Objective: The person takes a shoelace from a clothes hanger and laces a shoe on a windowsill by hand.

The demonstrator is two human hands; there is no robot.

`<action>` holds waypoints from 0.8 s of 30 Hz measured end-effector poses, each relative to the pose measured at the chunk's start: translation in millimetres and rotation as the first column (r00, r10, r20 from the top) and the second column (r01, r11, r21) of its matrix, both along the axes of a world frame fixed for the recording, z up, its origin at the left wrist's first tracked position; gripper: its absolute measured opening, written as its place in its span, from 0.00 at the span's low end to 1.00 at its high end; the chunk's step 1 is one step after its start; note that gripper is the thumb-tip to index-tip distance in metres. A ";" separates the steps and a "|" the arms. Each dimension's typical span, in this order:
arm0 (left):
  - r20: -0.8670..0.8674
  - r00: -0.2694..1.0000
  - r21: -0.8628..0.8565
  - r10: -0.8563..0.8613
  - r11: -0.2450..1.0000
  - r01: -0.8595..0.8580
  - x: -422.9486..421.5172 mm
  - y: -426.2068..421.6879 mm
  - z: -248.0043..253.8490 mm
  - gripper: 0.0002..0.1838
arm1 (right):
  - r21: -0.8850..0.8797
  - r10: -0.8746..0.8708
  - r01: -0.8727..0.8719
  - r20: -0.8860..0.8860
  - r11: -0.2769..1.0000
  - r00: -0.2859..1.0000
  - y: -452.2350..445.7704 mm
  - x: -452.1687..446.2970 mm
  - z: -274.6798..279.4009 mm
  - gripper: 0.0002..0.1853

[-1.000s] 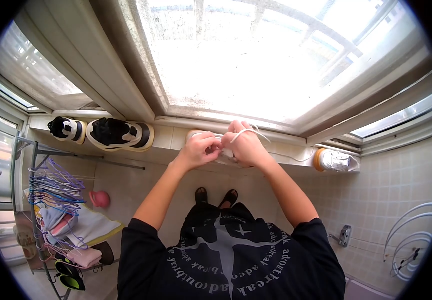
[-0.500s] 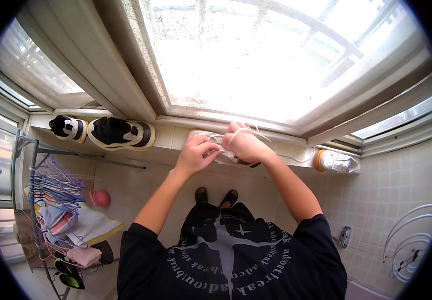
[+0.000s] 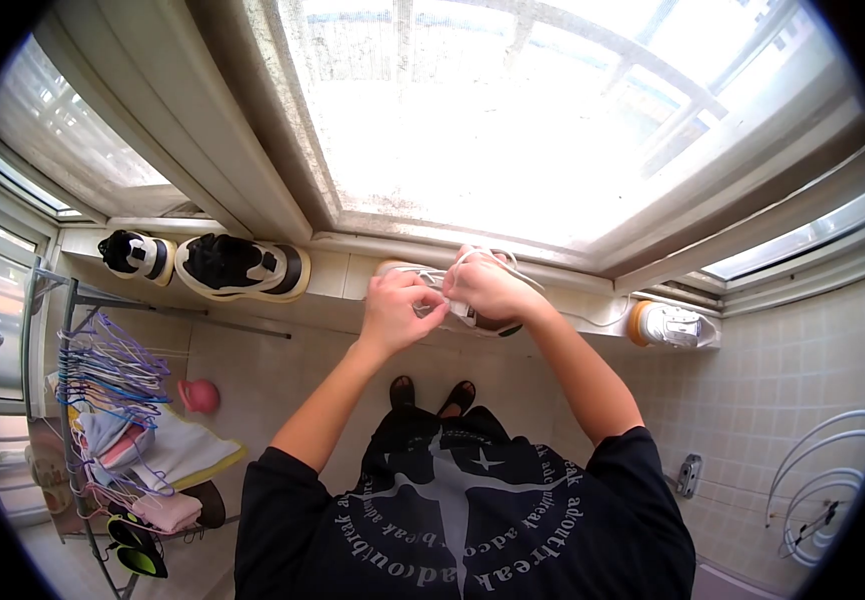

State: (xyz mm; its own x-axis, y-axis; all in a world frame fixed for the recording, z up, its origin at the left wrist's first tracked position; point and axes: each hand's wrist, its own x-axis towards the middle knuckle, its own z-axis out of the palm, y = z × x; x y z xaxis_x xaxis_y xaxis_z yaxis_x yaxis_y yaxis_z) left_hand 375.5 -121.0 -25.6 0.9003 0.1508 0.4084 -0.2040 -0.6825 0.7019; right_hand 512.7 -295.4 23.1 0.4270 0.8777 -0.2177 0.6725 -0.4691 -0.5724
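Left hand and right hand at 1 shoe, lace looped over the right. Fingers curled (their hold I cannot tell).

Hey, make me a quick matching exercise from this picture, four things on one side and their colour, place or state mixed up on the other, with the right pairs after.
Column one:
1. Hangers
2. Middle shoe on the ledge
3. Shirt
4. Far-right shoe

Column two:
A. Black with grey print
B. Partly hidden by the left hand and right hand
C. White with an orange end
D. Bunched together on the left side

Right pairs: 1-D, 2-B, 3-A, 4-C
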 end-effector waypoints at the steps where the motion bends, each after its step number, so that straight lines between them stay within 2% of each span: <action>1: -0.008 1.000 0.025 0.014 1.000 -0.014 -0.2 -1.0 2.3 0.07 | 0.005 0.006 -0.006 -0.007 1.000 1.000 -0.3 0.6 0.1 0.10; 5: -0.074 0.995 0.099 0.069 0.993 -0.062 -1.8 -3.4 11.2 0.08 | -0.066 0.005 -0.005 0.000 0.998 1.000 2.4 -2.6 11.4 0.10; 8: -0.141 0.986 0.082 0.086 0.994 -0.075 -3.5 -7.2 15.1 0.08 | -0.043 0.003 -0.002 0.023 0.999 1.000 1.2 -0.6 3.8 0.10; 11: -0.133 0.990 0.049 0.039 0.998 -0.033 -5.5 -4.6 10.2 0.08 | -0.116 0.002 0.001 0.026 0.993 1.000 3.4 -0.6 3.9 0.11; 14: -0.151 0.988 0.075 0.022 0.997 -0.011 -9.8 -3.5 9.7 0.09 | 0.054 -0.014 0.011 0.065 0.998 0.998 -1.3 -2.8 -5.9 0.12; 17: -0.058 0.997 0.119 -0.048 0.991 0.054 -10.5 3.3 13.9 0.11 | 0.014 0.008 -0.008 0.011 1.000 1.000 -2.5 4.0 -13.2 0.10; 20: -0.070 0.993 0.136 -0.100 0.985 0.109 -11.2 8.0 1.7 0.13 | 0.054 0.010 -0.010 -0.012 0.998 1.000 -6.1 3.0 -8.4 0.10; 24: 0.025 0.998 0.214 -0.056 0.976 0.049 -14.2 2.6 -1.3 0.13 | 0.085 -0.020 0.016 0.046 0.996 0.999 -8.9 -6.3 1.5 0.11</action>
